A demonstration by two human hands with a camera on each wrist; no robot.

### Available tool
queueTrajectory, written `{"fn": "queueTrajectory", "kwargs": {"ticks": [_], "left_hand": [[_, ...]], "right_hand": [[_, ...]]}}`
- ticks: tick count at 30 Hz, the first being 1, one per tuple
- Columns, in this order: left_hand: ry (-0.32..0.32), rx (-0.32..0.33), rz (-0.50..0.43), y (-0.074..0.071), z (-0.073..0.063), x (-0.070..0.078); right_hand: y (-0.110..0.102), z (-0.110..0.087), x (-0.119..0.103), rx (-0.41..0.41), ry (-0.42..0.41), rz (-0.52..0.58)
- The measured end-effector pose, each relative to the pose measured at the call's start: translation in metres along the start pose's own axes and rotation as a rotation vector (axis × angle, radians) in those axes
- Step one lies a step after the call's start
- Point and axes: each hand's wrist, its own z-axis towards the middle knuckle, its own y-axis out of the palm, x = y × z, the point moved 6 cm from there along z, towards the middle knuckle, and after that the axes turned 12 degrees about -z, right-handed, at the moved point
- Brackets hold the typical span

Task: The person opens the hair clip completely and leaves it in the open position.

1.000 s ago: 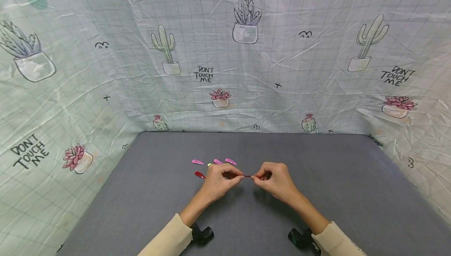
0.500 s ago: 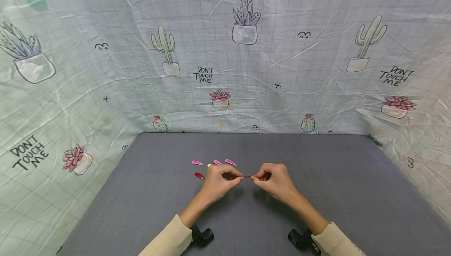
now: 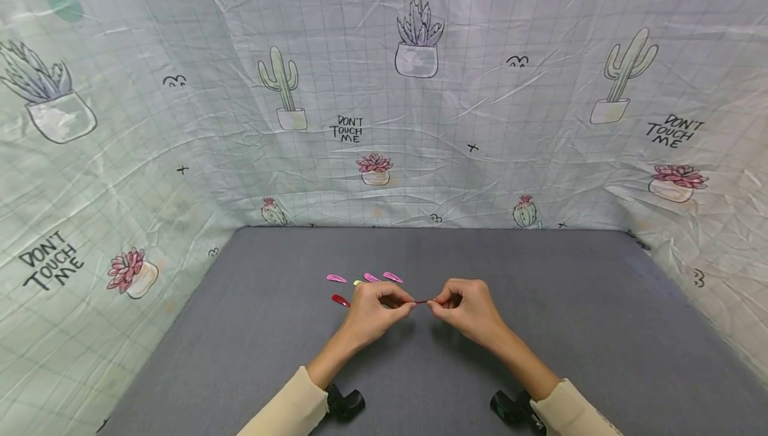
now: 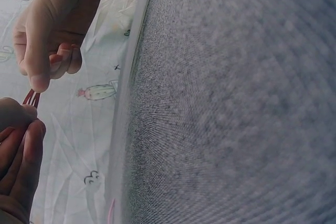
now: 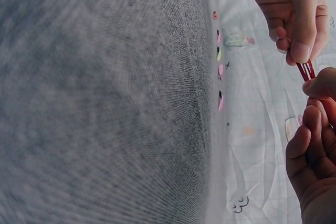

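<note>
Both hands hold one red snap hair clip (image 3: 422, 301) between them, above the grey table. My left hand (image 3: 373, 311) pinches one end of it between thumb and fingers, and my right hand (image 3: 471, 307) pinches the other. Only the middle of the clip (image 5: 306, 71) shows between the fingertips in the right wrist view, as narrow red strips with gaps; its ends are covered. Behind the left hand lie a second red hair clip (image 3: 341, 300), a yellow-green clip (image 3: 357, 283), mostly hidden, and pink clips: one at left (image 3: 336, 279), another in the middle (image 3: 371, 277), a third at right (image 3: 393, 277).
The grey table (image 3: 570, 316) reaches back to a wrinkled cloth (image 3: 468, 109) printed with potted plants, which also hangs along both sides. A black wrist device (image 3: 345, 404) sits at the left sleeve, and a similar device (image 3: 510, 407) at the right.
</note>
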Motion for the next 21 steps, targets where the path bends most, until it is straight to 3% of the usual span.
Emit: {"fn": "queueTrajectory", "kwargs": {"ticks": [21], "left_hand": [[0.002, -0.018, -0.019, 0.0011, -0.0006, -0.0018]], "right_hand": [[0.0033, 0.0001, 0.0017, -0.015, -0.070, 0.068]]}}
